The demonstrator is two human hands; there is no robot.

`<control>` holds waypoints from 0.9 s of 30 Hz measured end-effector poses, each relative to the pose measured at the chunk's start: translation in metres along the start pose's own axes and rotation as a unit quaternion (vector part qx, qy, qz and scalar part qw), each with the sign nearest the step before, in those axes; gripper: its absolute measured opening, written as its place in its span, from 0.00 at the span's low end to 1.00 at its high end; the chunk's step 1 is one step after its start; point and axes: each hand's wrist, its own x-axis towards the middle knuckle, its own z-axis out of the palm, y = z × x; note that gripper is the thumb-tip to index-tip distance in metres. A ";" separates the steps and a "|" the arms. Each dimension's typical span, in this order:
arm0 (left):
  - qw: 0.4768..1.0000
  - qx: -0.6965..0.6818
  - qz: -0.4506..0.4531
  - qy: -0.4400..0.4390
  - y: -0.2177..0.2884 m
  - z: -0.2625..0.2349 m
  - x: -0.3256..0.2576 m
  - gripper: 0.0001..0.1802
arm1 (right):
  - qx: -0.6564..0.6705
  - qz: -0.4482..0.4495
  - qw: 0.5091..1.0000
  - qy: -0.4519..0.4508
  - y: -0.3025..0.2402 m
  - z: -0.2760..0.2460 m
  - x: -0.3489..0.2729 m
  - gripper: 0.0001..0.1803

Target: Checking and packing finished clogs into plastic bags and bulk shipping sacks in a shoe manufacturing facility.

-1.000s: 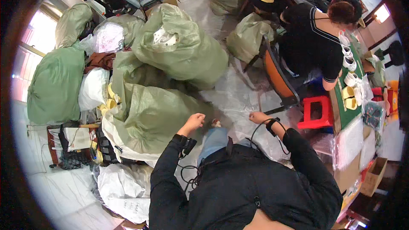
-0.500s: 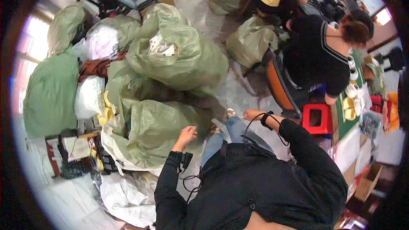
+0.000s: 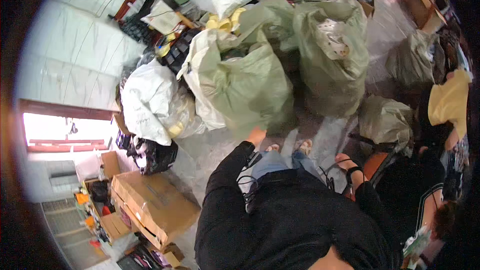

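Note:
My left hand [image 3: 256, 137] is down by the bottom of a large olive-green woven sack [image 3: 250, 87]. Motion smears its fingers, so I cannot tell whether it touches the sack. To the right, my right hand [image 3: 347, 162] hangs beside my leg, near an orange chair back [image 3: 375, 164]. Its fingers are blurred, and no object shows in it. Dark bands with black cables are on both wrists. Another full green sack [image 3: 332, 65] stands further right, its top open on pale spotted contents.
A big cardboard box [image 3: 155, 205] lies at the lower left. White bags [image 3: 150, 101] and a black plastic bag [image 3: 157, 157] sit along the left. A smaller green sack [image 3: 386, 120] is at the right. A seated person in black [image 3: 407, 190] is close on my right.
My view has swung left, so the sacks have shifted right and the cardboard box and bright opening have come in. My left hand now lies by the sack's lower edge in the picture.

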 end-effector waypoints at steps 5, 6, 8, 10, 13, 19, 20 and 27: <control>0.983 0.155 0.017 0.093 -0.087 -0.016 0.061 0.42 | 0.009 0.099 0.994 -0.044 -0.031 -0.003 0.001 0.08; 0.977 0.179 0.035 0.113 -0.073 -0.038 0.070 0.48 | 0.007 0.149 0.989 0.000 -0.003 0.018 0.001 0.08; 0.947 -0.092 0.039 0.305 0.076 -0.058 0.048 0.53 | 0.046 0.310 0.947 0.072 0.016 0.073 -0.062 0.09; 0.900 0.048 -0.041 0.432 0.066 -0.125 0.015 0.57 | 0.124 0.338 0.928 0.092 -0.056 0.051 -0.053 0.10; 0.897 0.059 -0.120 0.422 0.073 -0.178 0.011 0.59 | -0.116 0.132 0.984 0.016 -0.120 0.078 -0.055 0.14; 0.953 -0.174 0.010 0.248 0.056 -0.175 0.104 0.29 | 0.105 0.365 0.916 0.128 -0.210 0.142 -0.094 0.19; 0.956 -0.192 0.009 0.223 0.035 -0.173 0.129 0.24 | 0.109 0.381 0.909 0.131 -0.233 0.138 -0.090 0.19; 0.925 -0.290 -0.021 0.245 0.094 -0.138 0.098 0.27 | 0.171 0.404 0.855 0.279 -0.282 0.187 -0.122 0.18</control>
